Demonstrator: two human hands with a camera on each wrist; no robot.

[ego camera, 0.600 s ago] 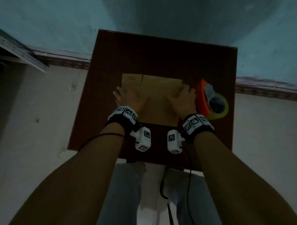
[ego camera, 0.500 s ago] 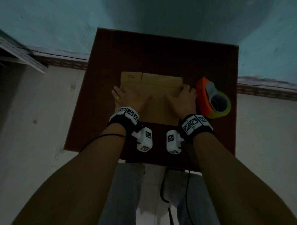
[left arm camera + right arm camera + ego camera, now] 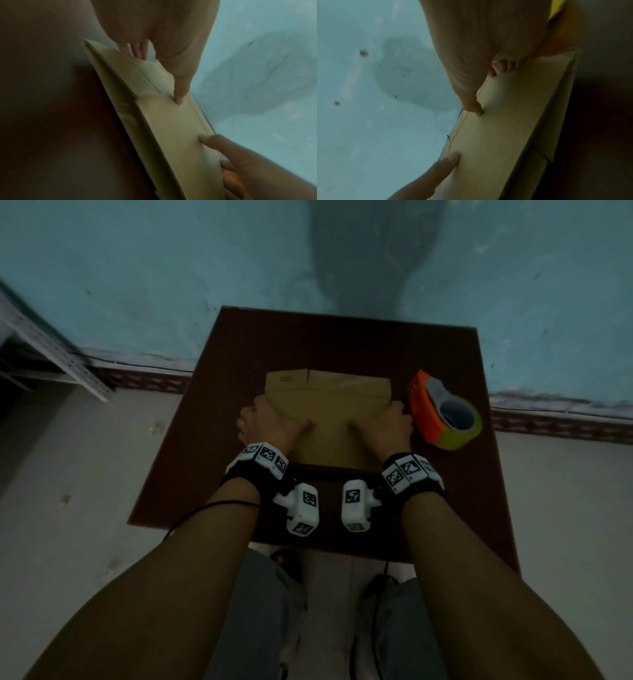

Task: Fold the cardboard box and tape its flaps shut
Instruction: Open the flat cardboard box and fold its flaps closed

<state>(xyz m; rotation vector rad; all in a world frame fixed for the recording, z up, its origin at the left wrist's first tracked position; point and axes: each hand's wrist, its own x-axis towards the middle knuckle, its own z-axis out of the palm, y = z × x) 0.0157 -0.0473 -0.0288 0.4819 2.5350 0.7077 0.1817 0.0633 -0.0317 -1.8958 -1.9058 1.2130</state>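
Observation:
A flattened brown cardboard box (image 3: 329, 412) lies in the middle of the dark brown table (image 3: 308, 344). My left hand (image 3: 270, 422) grips its left edge, thumb (image 3: 180, 86) pressed on the top face and fingers curled behind the edge. At the right edge my right hand (image 3: 383, 426) holds it the same way, thumb (image 3: 471, 104) on top. Each wrist view shows the box face (image 3: 171, 121) (image 3: 505, 121) with the other hand's thumb at its far end. An orange tape dispenser (image 3: 445, 416) with a yellowish roll sits just right of my right hand.
The table stands against a teal wall (image 3: 171, 268). A pale metal rack (image 3: 51, 350) stands at the far left over a light floor. Bare table surface lies behind the box and in front of it. My knees show below the near table edge.
Both hands stay at the box's side edges. The head view has shifted a little; the box and the tape dispenser keep their places.

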